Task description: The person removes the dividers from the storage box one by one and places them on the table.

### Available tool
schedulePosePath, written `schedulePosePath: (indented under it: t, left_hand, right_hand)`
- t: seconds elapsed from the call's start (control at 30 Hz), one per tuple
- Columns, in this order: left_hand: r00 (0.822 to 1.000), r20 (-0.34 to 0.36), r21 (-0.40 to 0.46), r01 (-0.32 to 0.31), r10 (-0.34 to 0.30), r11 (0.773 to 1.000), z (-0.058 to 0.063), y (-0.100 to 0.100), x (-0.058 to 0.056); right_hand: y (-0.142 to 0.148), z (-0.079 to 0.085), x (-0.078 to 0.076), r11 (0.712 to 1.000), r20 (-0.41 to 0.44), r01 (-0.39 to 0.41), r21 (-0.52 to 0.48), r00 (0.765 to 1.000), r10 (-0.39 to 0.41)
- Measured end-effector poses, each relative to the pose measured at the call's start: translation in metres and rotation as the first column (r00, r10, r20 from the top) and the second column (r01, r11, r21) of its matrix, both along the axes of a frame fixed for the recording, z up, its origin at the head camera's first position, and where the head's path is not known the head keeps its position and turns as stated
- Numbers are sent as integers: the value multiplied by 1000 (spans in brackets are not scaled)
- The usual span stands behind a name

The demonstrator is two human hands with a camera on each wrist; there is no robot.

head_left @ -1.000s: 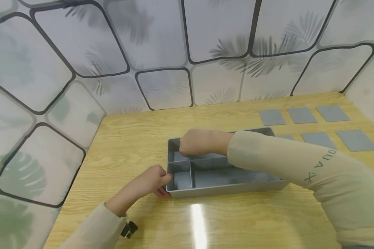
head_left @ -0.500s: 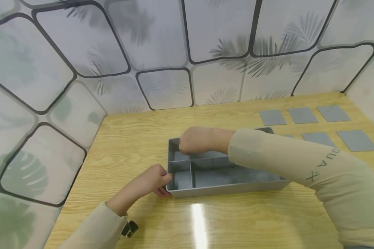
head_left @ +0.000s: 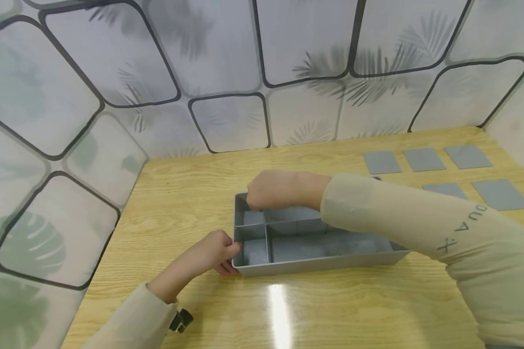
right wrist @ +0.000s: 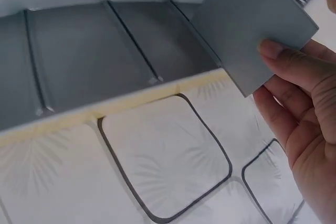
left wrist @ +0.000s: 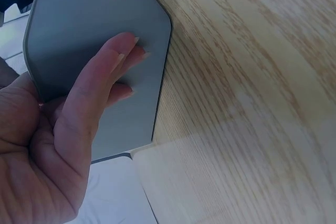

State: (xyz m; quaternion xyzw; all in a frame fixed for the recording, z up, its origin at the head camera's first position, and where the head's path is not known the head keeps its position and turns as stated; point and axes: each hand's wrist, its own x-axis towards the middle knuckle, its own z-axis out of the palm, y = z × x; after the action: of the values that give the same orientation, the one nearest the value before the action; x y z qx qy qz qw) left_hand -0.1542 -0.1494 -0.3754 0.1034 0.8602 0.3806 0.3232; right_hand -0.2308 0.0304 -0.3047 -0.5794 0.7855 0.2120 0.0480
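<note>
A long grey divider box sits on the wooden table. My left hand holds its left end, thumb over the rim and fingers along the outer end wall, as the left wrist view shows. Over the back left of the box, my right hand pinches a flat grey divider panel between thumb and fingers. The panel is tilted at the box's long wall, by a raised slot rib; the hand hides it in the head view. A lengthwise divider and a short cross divider stand inside.
Several loose grey panels lie flat on the table at the right, some partly behind the right sleeve. A patterned wall covering rises behind the table. A small dark device hangs by the left cuff.
My right hand has risen slightly and shifted a little toward the back left, its sleeve following. The left hand stays at the box's end, and the box has hardly moved.
</note>
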Motion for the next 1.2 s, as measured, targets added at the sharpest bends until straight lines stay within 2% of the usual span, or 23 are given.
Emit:
schedulePosePath:
  t: [0.23, 0.37, 0.47, 0.57, 0.67, 0.83, 1.03, 1.2]
  left_hand:
    - [1000, 0, 2, 4, -4, 1000, -1, 0, 0]
    - [1000, -9, -10, 4, -4, 1000, -1, 0, 0]
    - [1000, -7, -15, -1, 0, 1000, 0, 0, 0]
    - [1000, -5, -19, -1, 1, 1000, 1, 1, 0]
    - [1000, -10, -31, 4, -4, 1000, 1, 1, 0]
    - [1000, -8, -34, 13, -13, 999, 2, 2, -1]
    - [1000, -5, -15, 13, -14, 1000, 2, 2, -1]
    - [1000, -11, -4, 11, -12, 1000, -1, -1, -1]
  right_hand:
    - [-1, 16, 1, 1000, -24, -14, 9, 1000, 15]
    - [-1, 25, 1, 999, 30, 37, 11, 999, -37]
    - [-1, 32, 1, 999, 51, 42, -13, 998, -41]
    - [-1, 39, 2, 1000, 29, 15, -25, 999, -14]
    - [0, 48, 3, 1000, 13, 16, 6, 1000, -16]
    - [6, 58, 5, 997, 24, 75, 37, 997, -76]
    - [19, 63, 7, 992, 63, 128, -20, 990, -126]
    - [29, 68, 10, 979, 147, 194, -66, 972, -183]
